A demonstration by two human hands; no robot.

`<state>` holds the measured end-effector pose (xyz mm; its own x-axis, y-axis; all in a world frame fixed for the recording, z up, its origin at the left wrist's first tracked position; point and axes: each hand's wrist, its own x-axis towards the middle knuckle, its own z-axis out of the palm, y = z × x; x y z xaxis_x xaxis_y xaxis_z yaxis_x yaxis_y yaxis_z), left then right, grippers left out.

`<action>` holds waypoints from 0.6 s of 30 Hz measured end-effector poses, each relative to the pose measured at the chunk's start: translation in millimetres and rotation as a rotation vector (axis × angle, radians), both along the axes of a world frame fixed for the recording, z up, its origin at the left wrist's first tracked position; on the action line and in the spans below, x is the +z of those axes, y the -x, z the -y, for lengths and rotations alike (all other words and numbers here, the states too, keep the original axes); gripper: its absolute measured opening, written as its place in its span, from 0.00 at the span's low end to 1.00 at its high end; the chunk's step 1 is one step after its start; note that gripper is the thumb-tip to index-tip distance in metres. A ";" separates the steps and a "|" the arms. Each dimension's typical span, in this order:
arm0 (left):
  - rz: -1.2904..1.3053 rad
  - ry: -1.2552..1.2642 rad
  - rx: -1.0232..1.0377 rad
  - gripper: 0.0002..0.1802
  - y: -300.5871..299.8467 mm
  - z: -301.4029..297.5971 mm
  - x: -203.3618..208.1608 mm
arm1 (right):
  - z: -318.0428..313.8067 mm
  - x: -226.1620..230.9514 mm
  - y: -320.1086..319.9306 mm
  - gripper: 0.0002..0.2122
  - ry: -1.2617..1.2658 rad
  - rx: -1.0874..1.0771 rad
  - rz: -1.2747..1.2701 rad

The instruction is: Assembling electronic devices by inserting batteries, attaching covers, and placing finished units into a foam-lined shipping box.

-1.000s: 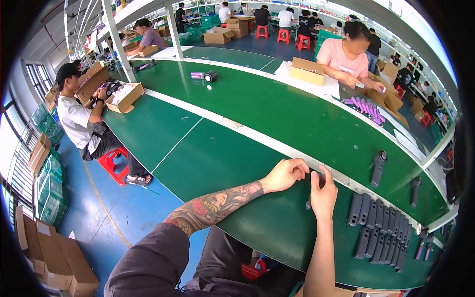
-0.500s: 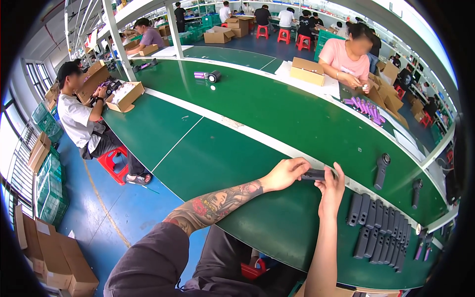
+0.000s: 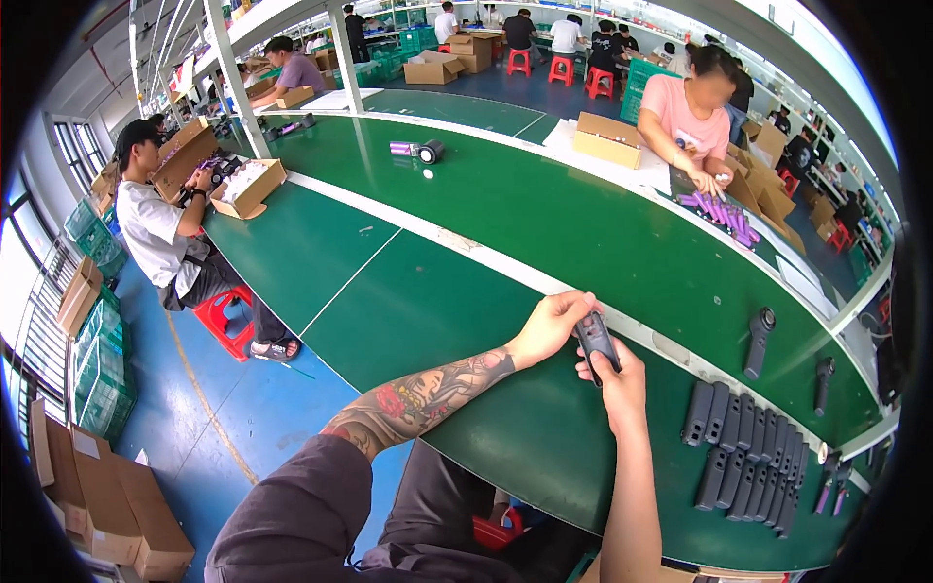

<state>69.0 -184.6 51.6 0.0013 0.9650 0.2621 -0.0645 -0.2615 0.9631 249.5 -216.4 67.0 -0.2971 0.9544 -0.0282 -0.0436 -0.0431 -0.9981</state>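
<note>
My right hand [image 3: 623, 381] is wrapped round a dark grey, elongated plastic housing [image 3: 595, 342], its thumb lying along the lower part. The housing is tilted, with small openings showing in its upper face. At its upper end my left hand [image 3: 557, 326] has thumb and fingers pinched together, touching or nearly touching it. Whatever sits between those fingertips is too small or hidden to make out. To the right of my right forearm, several similar grey housings [image 3: 748, 428] lie in two close rows on the green table [image 3: 525, 437].
Two dark devices with round heads, one nearer [image 3: 759, 344] and one farther right [image 3: 823, 386], lie beyond the rows. A purple-handled device [image 3: 418, 151] is across the table. One co-worker [image 3: 688, 121] handles purple cylinders [image 3: 721, 216]; another [image 3: 155, 209] sits left beside an open carton [image 3: 249, 188].
The housing has turned from nearly level to steeply tilted, its face with openings now showing. My right hand has lowered and wrapped round it; my left fingers have shifted to its upper end.
</note>
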 end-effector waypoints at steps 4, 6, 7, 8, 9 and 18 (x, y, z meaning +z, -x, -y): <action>-0.044 -0.066 0.287 0.12 18.0 -37.5 -14.2 | 4.8 -0.1 4.0 0.17 -0.071 -0.055 0.015; -0.159 -0.138 0.480 0.14 57.4 -69.6 -23.2 | 7.7 -0.7 8.7 0.16 -0.146 -0.150 0.019; -0.181 -0.158 0.579 0.15 80.6 -88.3 -27.0 | 5.7 -0.6 8.3 0.16 -0.186 -0.206 0.026; -0.313 -0.220 0.762 0.16 117.0 -107.7 -35.7 | 3.4 0.2 13.4 0.16 -0.184 -0.198 0.026; -0.359 -0.112 0.786 0.19 137.7 -120.5 -34.7 | 1.1 -1.2 9.2 0.17 -0.199 -0.222 0.065; -0.622 0.072 1.217 0.43 300.7 -215.4 -56.3 | -5.6 -3.4 18.9 0.17 -0.219 -0.262 0.220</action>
<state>-231.7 30.9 -4.7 -0.7521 0.4523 0.4793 0.6123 0.2104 0.7621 230.7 -210.8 63.6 -0.0526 0.9875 0.1486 0.1912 0.1560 -0.9691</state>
